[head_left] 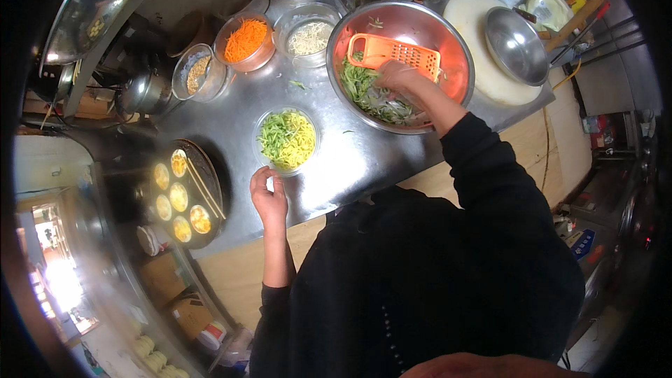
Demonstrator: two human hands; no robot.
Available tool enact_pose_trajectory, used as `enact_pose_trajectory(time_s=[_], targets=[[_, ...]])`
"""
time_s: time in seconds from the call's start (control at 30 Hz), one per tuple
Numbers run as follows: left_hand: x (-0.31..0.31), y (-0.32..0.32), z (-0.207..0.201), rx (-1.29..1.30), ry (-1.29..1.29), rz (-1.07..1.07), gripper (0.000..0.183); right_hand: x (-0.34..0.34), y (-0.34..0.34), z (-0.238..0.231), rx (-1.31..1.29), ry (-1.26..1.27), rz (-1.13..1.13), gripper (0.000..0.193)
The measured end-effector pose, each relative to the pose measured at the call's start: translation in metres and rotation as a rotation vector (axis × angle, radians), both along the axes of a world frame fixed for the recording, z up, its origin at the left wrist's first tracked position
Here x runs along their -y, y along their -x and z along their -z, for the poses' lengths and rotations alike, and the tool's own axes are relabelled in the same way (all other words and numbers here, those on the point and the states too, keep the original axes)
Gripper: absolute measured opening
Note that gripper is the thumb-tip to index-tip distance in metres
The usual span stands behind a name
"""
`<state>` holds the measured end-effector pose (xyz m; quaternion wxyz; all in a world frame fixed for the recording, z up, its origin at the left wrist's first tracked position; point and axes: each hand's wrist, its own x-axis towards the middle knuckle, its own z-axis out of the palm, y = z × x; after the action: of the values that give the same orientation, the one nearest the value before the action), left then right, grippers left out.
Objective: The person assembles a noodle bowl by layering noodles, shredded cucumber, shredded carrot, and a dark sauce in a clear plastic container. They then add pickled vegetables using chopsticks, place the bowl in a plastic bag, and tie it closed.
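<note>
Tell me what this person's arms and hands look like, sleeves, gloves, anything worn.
The left sleeve and right sleeve are plain black, matching the black top, and both end partway along the forearm. The left hand and right hand are bare, without gloves; no watch or bracelet shows.

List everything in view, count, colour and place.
Table: one, silver, centre
Basin: one, silver, upper middle
Grater: one, orange, in basin
Tub: one, clear, centre
Green shreds: two heaps, green, in basin and tub
Yellow shreds: one heap, yellow, in tub
Carrot: one bowlful, orange, upper left
Pale shreds: one bowlful, whitish, right of carrot
Brown bits: one bowlful, brown, left of carrot
Pan: one, dark, left
Food rounds: six visible, yellow-white, in pan
Chopsticks: two, tan, across pan
Board: one, white, upper right
Steel bowl: one, silver, on board
Other items: many, mixed, around edges, some unclear
Left hand: one, bare, by tub
Right hand: one, bare, in basin
</note>
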<state>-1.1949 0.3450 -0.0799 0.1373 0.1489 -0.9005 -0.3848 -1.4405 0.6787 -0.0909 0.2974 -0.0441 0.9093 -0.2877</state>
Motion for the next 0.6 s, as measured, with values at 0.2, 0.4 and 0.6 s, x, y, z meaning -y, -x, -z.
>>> enact_pose_trajectory(time_s=[0.2,0.4,0.6], targets=[[0.006,-0.007,0.008,-0.007,-0.042,-0.035,0.011,0.002,-0.013,-0.063,0.145,0.576,0.169,0.033],[0.011,-0.013,0.010,0.022,-0.118,-0.071,0.011,0.103,-0.040,-0.069,0.247,0.739,-0.083,0.026],[0.024,-0.031,0.014,0.019,-0.143,-0.077,0.013,0.171,-0.070,-0.051,-0.356,0.205,-0.407,0.041]])
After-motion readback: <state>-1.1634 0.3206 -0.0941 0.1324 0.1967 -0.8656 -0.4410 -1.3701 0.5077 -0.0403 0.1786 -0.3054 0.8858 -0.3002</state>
